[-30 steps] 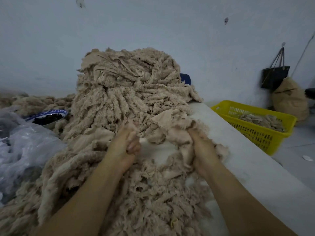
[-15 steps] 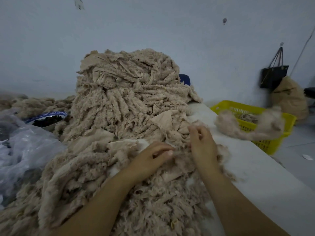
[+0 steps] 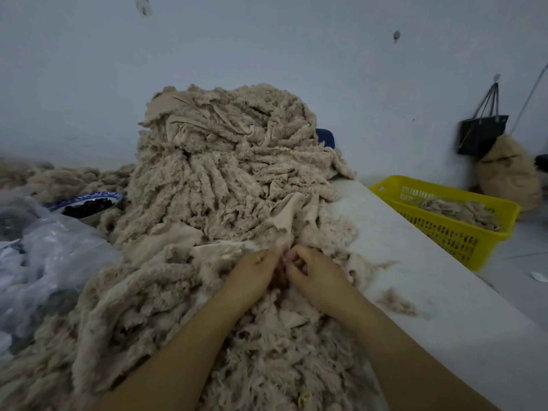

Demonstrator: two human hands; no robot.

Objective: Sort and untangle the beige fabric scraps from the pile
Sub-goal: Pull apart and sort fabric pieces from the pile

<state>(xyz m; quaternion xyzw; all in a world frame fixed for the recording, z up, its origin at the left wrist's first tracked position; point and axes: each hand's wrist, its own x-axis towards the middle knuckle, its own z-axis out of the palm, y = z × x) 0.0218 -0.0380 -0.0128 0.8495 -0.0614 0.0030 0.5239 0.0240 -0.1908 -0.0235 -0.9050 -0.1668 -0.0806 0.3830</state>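
Two hands meet, fingers curled: left hand (image 3: 255, 274) and right hand (image 3: 314, 271) pinch one beige scrap (image 3: 285, 221) at the pile (image 3: 225, 161) foot on the counter (image 3: 415, 262). Untangling stage, I'd say; next needs gentle pulling apart.

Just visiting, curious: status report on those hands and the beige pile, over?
Left hand, right hand: both pinching beige scrap. Pile tall, tangled. Nothing blocking; yellow basket off right.
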